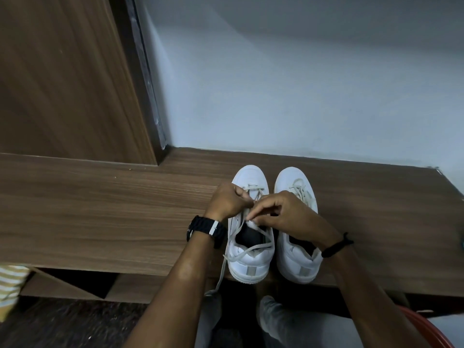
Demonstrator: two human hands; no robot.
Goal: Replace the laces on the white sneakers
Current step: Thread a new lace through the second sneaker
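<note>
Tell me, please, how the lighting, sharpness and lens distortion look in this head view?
Head view: dim, bluish light; wide-angle bending curves the wooden desk edges; left sneaker and both hands fairly sharp; the floor and trouser legs at the bottom smear into blur.

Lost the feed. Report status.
Both hands, left and right, pinching the lace on the left sneaker. Right sneaker still laced. Nothing in the way.

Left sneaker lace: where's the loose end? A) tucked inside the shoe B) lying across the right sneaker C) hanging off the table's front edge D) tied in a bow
C: the loose lace end trails from the left sneaker past the wooden table edge, while both hands work the lace higher up.
</note>
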